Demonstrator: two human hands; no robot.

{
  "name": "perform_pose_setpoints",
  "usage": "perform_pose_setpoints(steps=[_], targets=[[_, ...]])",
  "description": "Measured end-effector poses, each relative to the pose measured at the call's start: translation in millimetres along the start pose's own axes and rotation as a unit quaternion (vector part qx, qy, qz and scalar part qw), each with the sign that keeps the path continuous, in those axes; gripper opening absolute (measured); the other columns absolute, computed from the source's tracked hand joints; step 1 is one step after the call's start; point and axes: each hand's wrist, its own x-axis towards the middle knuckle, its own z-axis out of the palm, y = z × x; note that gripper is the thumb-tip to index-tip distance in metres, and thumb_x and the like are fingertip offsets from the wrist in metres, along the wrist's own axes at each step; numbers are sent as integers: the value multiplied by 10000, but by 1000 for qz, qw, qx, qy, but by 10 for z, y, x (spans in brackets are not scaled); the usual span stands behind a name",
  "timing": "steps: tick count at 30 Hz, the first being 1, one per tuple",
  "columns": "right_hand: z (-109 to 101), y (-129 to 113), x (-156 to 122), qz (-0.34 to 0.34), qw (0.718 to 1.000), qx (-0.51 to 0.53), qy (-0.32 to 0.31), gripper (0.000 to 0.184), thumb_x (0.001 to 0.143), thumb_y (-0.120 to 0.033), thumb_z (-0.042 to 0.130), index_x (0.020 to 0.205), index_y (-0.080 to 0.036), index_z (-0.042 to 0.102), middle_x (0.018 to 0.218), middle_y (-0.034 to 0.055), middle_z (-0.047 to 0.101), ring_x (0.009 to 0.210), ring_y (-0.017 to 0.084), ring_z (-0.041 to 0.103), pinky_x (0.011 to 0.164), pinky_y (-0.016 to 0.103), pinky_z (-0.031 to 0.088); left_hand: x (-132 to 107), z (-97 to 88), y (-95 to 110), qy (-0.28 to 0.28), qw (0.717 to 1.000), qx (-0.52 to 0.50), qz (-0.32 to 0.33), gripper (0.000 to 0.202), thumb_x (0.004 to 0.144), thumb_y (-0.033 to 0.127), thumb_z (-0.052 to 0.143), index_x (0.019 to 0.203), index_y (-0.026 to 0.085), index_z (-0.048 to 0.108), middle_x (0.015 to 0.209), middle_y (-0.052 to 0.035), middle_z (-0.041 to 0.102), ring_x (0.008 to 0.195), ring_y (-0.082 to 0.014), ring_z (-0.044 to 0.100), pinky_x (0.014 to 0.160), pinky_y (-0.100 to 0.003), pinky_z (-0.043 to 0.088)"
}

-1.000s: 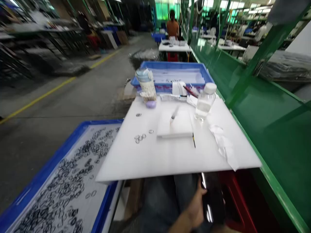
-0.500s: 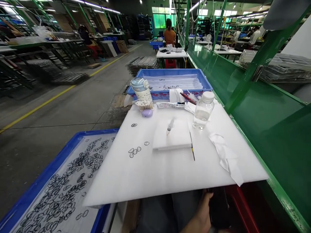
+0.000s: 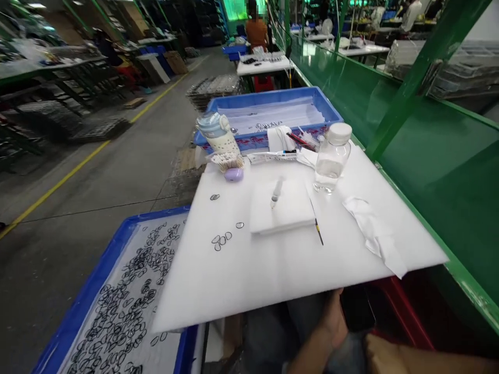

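My left hand (image 3: 334,318) is low in the view, just under the near edge of the white board (image 3: 280,270), with its fingers closed on a flat black object (image 3: 356,309) that looks like a phone. A skin-toned shape at the bottom right seems to be my right hand or forearm (image 3: 384,356); its fingers do not show. On the board lie a white pad (image 3: 290,213) with a small syringe (image 3: 276,192) on it, a thin pen (image 3: 318,231) and a few small metal rings (image 3: 220,241).
A clear bottle (image 3: 330,158), a patterned cup (image 3: 217,136), a purple case (image 3: 234,174) and crumpled tissue (image 3: 374,234) sit on the board. A blue tray (image 3: 78,311) of several rings lies to the left, another blue tray (image 3: 329,106) beyond. A green conveyor frame (image 3: 429,166) runs along the right. A person stands far off.
The view has tipped and shifted slightly left. My left hand with the black object has risen closer to the board's near edge, and the skin-toned shape has come in at the bottom right.
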Motion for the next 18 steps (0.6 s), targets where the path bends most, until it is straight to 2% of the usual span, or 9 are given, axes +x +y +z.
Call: perform_pose_setpoints(steps=[2, 3, 4, 8, 13, 18], targets=[[148, -4, -76, -3, 999, 18, 45, 604, 1061, -507, 396, 564, -178, 493, 422, -57, 374, 355, 85, 304, 380, 217, 253, -46, -6, 57, 30, 999, 7, 24, 701, 671, 608, 795, 1189, 145, 699, 1334, -176, 663, 1305, -396, 564, 1139, -532, 391], [208, -9, -113, -1, 998, 26, 64, 658, 1061, -479, 286, 480, -200, 418, 356, -48, 285, 316, 103, 263, 356, 256, 171, -61, -11, 80, 43, 998, 8, 42, 669, 670, 571, 813, 1161, 129, 709, 1311, -188, 675, 1300, -402, 568, 1139, -539, 394], [255, -12, -148, -1, 997, 34, 73, 673, 1044, -457, 238, 436, -214, 393, 334, -29, 283, 304, 115, 278, 354, 286, 140, -70, -18, 97, 49, 998, 2, 43, 633, 680, 548, 816, 1145, 131, 714, 1295, -181, 686, 1300, -395, 571, 1144, -532, 393], [324, -2, -225, 2, 997, 48, 61, 574, 943, -428, 396, 410, -223, 460, 335, -6, 354, 326, 123, 400, 373, 303, 174, -63, -40, 90, 54, 998, -10, 36, 590, 680, 528, 829, 1117, 147, 720, 1257, -159, 709, 1292, -378, 584, 1138, -529, 407], [365, -3, -243, -29, 999, 23, 9, 500, 834, -477, 574, 414, -228, 464, 331, -30, 327, 340, 136, 419, 377, 289, 221, -53, -1, 10, 71, 995, 3, 68, 453, 701, 408, 849, 1082, 197, 726, 1243, -84, 725, 1311, -303, 578, 1162, -451, 390], [454, -36, -285, -44, 998, -13, -48, 564, 887, -578, 642, 519, -198, 446, 398, -74, 348, 391, 107, 394, 456, 234, 356, -89, 21, -5, 74, 994, 33, 66, 446, 732, 346, 841, 1148, 269, 701, 1268, -18, 718, 1317, -240, 576, 1180, -405, 370]])
